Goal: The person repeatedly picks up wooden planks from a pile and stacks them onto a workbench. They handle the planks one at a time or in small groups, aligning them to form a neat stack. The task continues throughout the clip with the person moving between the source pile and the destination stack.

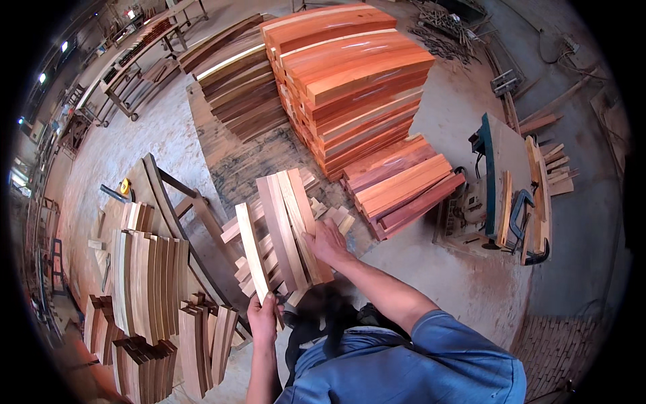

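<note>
Head view: my left hand point(262, 315) is clenched around the near end of a pale slat point(252, 250), which runs far and slightly left from the grip. My right hand point(328, 244) lies flat, fingers spread, on a bundle of slats point(289, 225) just right of that slat; it presses on them and grasps nothing. Both rest over a low pile of short offcuts point(330, 215). A tall stack of reddish boards point(350, 81) stands far, with a darker stack point(239, 84) to its left. Upright curved boards point(145, 279) stand at near left. A saw table point(501, 195) sits right.
</note>
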Action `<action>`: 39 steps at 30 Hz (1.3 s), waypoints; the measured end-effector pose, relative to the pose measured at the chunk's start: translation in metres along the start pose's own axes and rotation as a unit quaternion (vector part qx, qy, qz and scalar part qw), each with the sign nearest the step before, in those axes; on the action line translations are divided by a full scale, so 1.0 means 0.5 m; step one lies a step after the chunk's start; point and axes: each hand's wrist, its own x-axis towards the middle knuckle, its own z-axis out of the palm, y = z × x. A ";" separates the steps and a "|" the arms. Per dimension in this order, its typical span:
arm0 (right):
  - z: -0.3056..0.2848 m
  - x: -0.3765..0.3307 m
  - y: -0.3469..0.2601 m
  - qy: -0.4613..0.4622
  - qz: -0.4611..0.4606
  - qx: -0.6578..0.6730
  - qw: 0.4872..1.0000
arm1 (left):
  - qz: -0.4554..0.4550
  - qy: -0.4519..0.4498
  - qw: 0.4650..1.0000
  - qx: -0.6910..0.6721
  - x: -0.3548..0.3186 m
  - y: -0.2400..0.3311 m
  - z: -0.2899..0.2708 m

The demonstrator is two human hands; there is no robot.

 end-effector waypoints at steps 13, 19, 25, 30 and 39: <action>-0.004 -0.089 0.006 0.099 -0.038 0.084 0.991 | -0.014 -0.043 0.999 0.017 0.037 0.022 -0.008; -0.007 -0.207 -0.025 0.031 -0.012 0.257 0.966 | -0.036 -0.081 0.996 -0.024 0.076 0.026 -0.003; 0.088 -0.311 -0.008 -0.163 0.190 0.414 0.875 | -0.016 -0.081 0.997 -0.002 0.133 -0.010 0.017; 0.151 -0.332 0.001 -0.149 0.335 0.646 0.669 | 0.015 -0.081 0.996 0.025 0.167 -0.040 0.032; 0.194 -0.299 0.000 -0.090 0.310 0.753 0.573 | 0.049 0.008 0.981 0.189 0.181 -0.059 0.052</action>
